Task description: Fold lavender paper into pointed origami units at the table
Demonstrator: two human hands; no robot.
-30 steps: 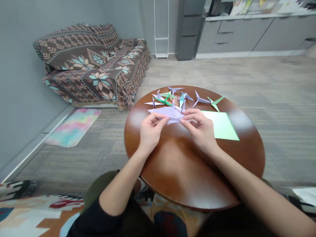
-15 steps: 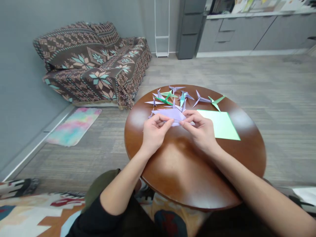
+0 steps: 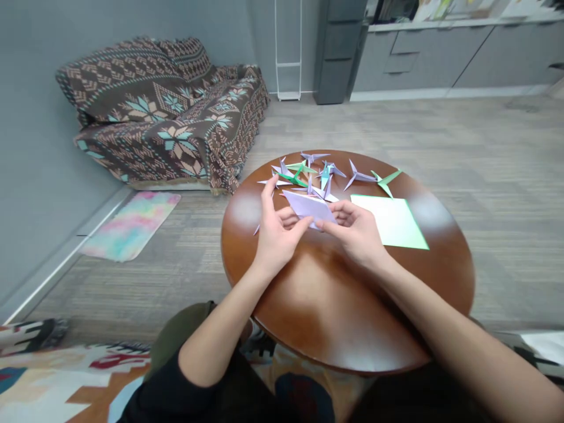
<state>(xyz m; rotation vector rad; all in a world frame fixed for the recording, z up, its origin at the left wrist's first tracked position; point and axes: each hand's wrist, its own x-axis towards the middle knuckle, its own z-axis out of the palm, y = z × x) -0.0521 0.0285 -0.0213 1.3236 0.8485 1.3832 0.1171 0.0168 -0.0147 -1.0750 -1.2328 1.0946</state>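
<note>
The left hand [image 3: 277, 232] and right hand [image 3: 358, 226] over there each have their grip pinched closed on folded purple paper [image 3: 309, 207], toward eleven o'clock on the worktop [image 3: 326, 317], a green sheet [image 3: 393, 222] at the paper's three.

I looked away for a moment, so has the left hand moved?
Yes: judged against the table, the left hand has shifted slightly right, and its index finger has swung up toward the far edge.
</note>
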